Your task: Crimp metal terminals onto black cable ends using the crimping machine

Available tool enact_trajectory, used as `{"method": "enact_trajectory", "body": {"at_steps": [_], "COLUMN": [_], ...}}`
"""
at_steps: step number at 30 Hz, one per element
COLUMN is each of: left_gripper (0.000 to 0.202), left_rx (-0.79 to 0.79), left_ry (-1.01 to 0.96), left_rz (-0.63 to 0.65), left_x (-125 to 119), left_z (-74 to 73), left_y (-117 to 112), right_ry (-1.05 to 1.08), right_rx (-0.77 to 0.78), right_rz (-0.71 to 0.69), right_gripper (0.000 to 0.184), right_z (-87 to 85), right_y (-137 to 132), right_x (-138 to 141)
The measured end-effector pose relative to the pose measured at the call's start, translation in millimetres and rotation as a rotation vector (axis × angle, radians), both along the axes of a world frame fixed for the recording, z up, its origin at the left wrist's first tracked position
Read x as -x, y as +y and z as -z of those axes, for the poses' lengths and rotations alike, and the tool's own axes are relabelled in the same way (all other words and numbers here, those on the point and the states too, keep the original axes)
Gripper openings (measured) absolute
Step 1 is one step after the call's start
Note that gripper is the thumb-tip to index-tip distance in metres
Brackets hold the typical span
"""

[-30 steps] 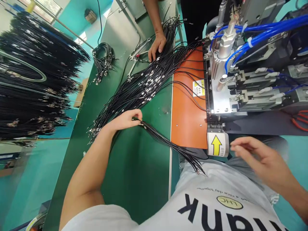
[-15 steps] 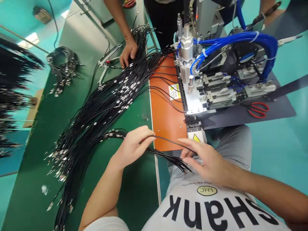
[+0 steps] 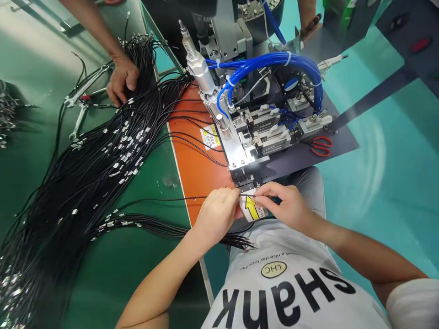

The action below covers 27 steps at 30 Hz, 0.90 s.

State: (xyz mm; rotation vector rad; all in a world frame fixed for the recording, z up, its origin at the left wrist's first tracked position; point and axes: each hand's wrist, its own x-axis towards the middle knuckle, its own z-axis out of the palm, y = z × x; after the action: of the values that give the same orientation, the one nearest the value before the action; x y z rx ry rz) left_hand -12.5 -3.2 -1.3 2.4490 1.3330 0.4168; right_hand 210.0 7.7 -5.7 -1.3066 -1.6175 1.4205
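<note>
Just the one cam here, worn on the person's head, aimed forward and pretty steeply down. It looks along the wearer's own chest, so the shirt fills the bottom edge with its print upside down. The left hand and right hand sit close, a bit below center. The machine is just past them, seen from above. Table takes the left side, its edge slanting through frame, floor the right. Pretty wide view overall.
</note>
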Motion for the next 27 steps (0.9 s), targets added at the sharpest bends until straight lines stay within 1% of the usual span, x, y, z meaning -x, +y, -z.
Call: {"method": "enact_trajectory", "body": {"at_steps": [2,4,6,8,10,12,15,17,18,21,23,27], "left_gripper": [0.019,0.017,0.014,0.014,0.015,0.015,0.013,0.011,0.01,0.008,0.008,0.006], "left_rx": [0.03,0.083,0.172,0.291,0.389,0.44,0.438,0.417,0.404,0.37,0.355,0.34], "left_ry": [-0.059,-0.181,-0.298,-0.373,-0.408,-0.436,-0.472,-0.487,-0.494,-0.51,-0.513,-0.495], "left_rz": [0.001,0.018,0.005,-0.056,-0.141,-0.208,-0.251,-0.27,-0.275,-0.273,-0.273,-0.283], "left_x": [-9.1,-17.5,-21.6,-21.5,-19.6,-18.2,-18.3,-19.0,-19.3,-19.8,-19.7,-19.8], "left_z": [-0.3,-0.6,-1.5,-3.7,-6.5,-8.2,-7.6,-6.2,-5.6,-5.1,-5.2,-4.4], "left_y": [2.3,5.7,9.0,10.9,10.8,9.3,6.5,5.2,4.8,4.0,3.4,1.8], "right_ry": [0.002,0.003,0.046,0.138,0.226,0.291,0.342,0.327,0.306,0.204,0.155,0.169], "right_rx": [-0.009,-0.02,0.008,0.09,0.189,0.276,0.344,0.316,0.279,0.08,0.0,0.042], "right_rz": [-0.003,0.006,0.06,0.127,0.145,0.104,0.045,0.024,0.019,0.06,0.105,0.099], "right_gripper": [0.005,0.007,0.01,0.014,0.018,0.021,0.02,0.019,0.017,0.012,0.01,0.014], "right_z": [-0.6,-1.8,-2.0,0.0,4.2,9.1,14.0,14.3,13.7,11.2,10.5,10.3], "right_y": [1.6,4.9,10.1,16.5,22.9,27.6,29.5,27.3,25.5,19.9,18.1,20.4], "right_x": [3.3,4.6,2.1,-3.3,-8.7,-11.2,-7.3,-1.2,2.1,9.2,10.1,6.6]}}
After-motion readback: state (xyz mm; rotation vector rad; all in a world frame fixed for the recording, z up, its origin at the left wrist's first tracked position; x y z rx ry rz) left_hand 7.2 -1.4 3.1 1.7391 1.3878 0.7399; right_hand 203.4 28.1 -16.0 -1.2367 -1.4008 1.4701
